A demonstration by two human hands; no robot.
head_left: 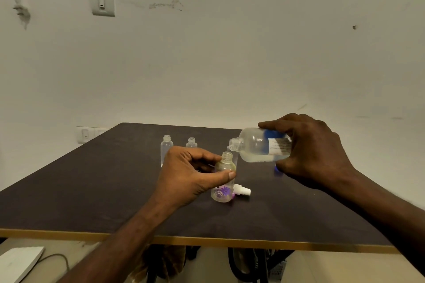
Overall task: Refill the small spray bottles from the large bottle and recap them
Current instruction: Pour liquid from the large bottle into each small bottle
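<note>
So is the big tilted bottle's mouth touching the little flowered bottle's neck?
Apart: the head view shows dark table between large clear bottle's mouth and small flowered bottle's neck.

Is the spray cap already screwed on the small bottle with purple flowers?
No: the flowered bottle has a bare open neck, and a white spray cap lies on the table beside it.

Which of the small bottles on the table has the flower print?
The small bottle that the left hand grips, nearest the camera: it bears purple flowers low on its body. The two small bottles behind are plain and clear.
</note>
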